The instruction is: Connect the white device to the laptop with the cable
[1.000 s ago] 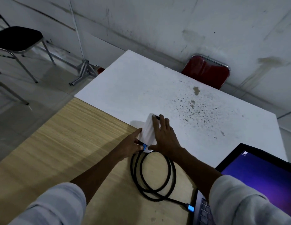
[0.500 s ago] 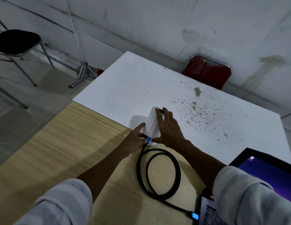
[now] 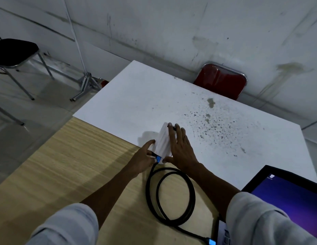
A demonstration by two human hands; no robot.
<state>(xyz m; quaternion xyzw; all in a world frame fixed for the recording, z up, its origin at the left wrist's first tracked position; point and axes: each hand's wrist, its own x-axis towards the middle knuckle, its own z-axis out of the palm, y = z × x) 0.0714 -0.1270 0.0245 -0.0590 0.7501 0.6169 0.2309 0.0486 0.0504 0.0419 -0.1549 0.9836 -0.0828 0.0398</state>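
The white device [image 3: 162, 141] stands on the table where the wood top meets the white top. My right hand [image 3: 179, 146] lies flat against its right side and steadies it. My left hand [image 3: 145, 156] pinches the cable's blue-lit plug [image 3: 157, 158] at the device's near end. The black cable [image 3: 169, 195] curls in a loop on the wood and runs to a second blue-lit plug [image 3: 211, 242] at the left edge of the laptop [image 3: 292, 193], whose screen is lit purple. My right sleeve hides most of the keyboard.
A white tabletop [image 3: 136, 96] with dark speckles lies beyond the wooden tabletop [image 3: 56, 165]. A red chair [image 3: 222, 81] stands behind it at the wall. On the floor at the left are a black chair [image 3: 12, 52] and a metal stand base [image 3: 85, 84].
The view has shifted a little. My left hand has pressed the blue plug closer into the device's near end, and the cable loop has tightened slightly. My right hand stays on the device.
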